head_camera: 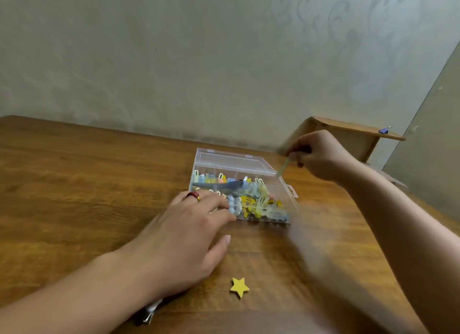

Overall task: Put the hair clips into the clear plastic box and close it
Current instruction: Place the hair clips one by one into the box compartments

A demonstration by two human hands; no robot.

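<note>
A clear plastic box [290, 193] stands open on the wooden table [74, 184], its lid [231, 160] tilted back. Several colourful hair clips [251, 199] fill it. My left hand [189, 236] lies flat at the box's near left corner, fingers straight and touching its edge; it wears a red ring. My right hand [321, 155] hovers above the box's far right corner and pinches a pale yellow-green clip [283, 168] that points down toward the box. A yellow star clip [239, 287] lies on the table in front of the box.
A dark and silver object [149, 313] pokes out from under my left forearm near the front edge. At the back right stands a small wooden shelf [356, 132] with a purple clip [384, 130] on it. A wall runs close behind the table.
</note>
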